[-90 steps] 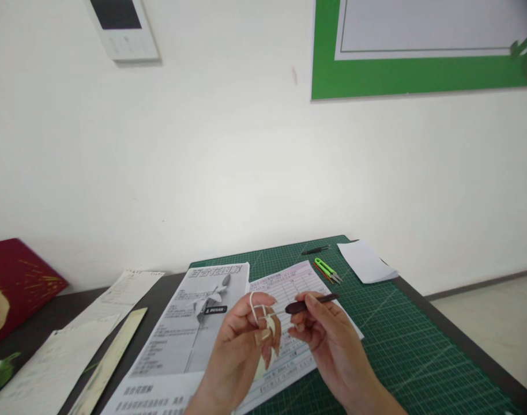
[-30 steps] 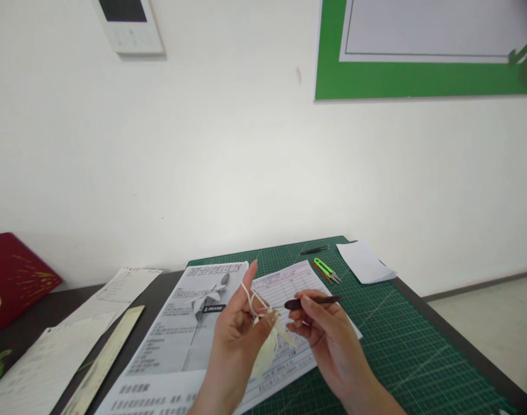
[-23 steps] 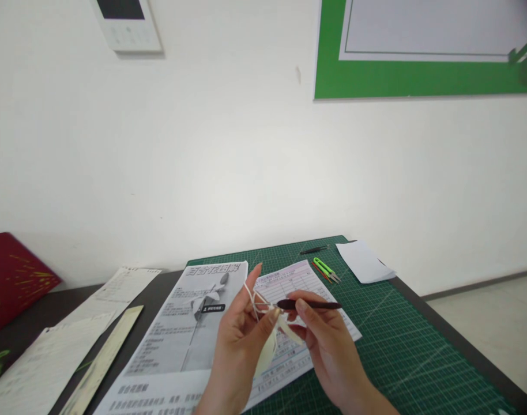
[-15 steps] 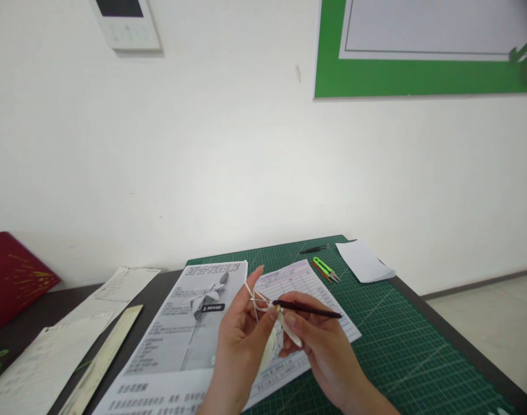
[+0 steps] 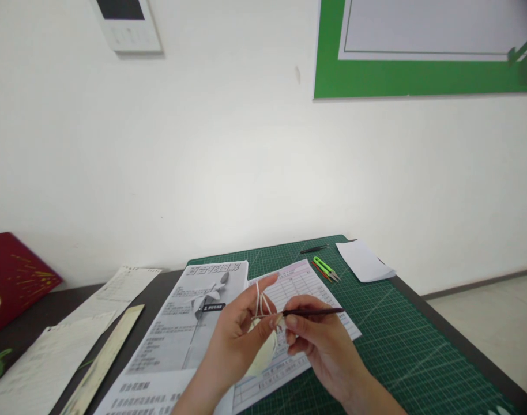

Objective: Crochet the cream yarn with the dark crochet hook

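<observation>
My left hand (image 5: 235, 337) is raised over the papers, forefinger stretched out with white yarn (image 5: 260, 301) looped round it, thumb and other fingers pinching a small cream crocheted piece (image 5: 263, 354). My right hand (image 5: 324, 346) grips a dark crochet hook (image 5: 315, 312) that lies level, its tip pushed into the yarn loops beside my left thumb. Both hands hover above a printed form (image 5: 289, 288) on the green cutting mat (image 5: 402, 334).
A black-and-white instruction sheet (image 5: 189, 323) lies left of the form. Green thread snips (image 5: 326, 268), a dark pen (image 5: 314, 249) and a white paper (image 5: 364, 260) lie at the mat's far end. A ruler (image 5: 105, 360), more papers and a red box (image 5: 12, 276) are at left.
The hook moved left and its tip entered the loops at my left hand. My left forefinger dropped from upright to a forward slant. The hands closed together.
</observation>
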The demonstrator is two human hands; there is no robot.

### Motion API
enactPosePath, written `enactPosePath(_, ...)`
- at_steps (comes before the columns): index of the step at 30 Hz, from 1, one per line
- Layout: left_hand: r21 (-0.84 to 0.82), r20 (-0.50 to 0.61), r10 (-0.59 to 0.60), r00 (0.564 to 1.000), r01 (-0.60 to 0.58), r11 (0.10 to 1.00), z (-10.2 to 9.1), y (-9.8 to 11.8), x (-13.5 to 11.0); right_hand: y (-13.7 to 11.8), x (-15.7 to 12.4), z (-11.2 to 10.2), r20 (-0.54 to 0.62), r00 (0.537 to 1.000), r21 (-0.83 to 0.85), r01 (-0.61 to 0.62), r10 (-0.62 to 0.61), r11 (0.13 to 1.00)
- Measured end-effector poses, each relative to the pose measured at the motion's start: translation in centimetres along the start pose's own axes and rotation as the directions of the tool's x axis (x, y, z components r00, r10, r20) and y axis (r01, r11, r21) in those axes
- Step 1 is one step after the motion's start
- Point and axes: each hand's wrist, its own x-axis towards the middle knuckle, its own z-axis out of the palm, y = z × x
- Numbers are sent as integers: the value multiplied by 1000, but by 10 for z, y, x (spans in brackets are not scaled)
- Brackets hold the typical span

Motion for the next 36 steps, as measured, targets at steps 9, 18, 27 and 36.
enactPosePath(9, -354, 138, -205, 969, 242, 903, 0, 9, -2, -1, -1, -2, 41, 999, 21, 3, -4, 1000)
enactPosePath(18, -337, 218, -221, 951, 286, 897, -9, 5, -1, -2, 0, 0, 59, 998, 49, 21, -24, 999)
enactPosePath(27, -373, 204, -222, 954, 285, 883, -6, 8, 0, -2, 0, 0, 85, 996, 29, 32, -34, 999)
enactPosePath(36, -396, 178, -160, 971, 220, 892, -5, 3, -3, 1, 1, -1, 69, 996, 53, 53, -57, 997)
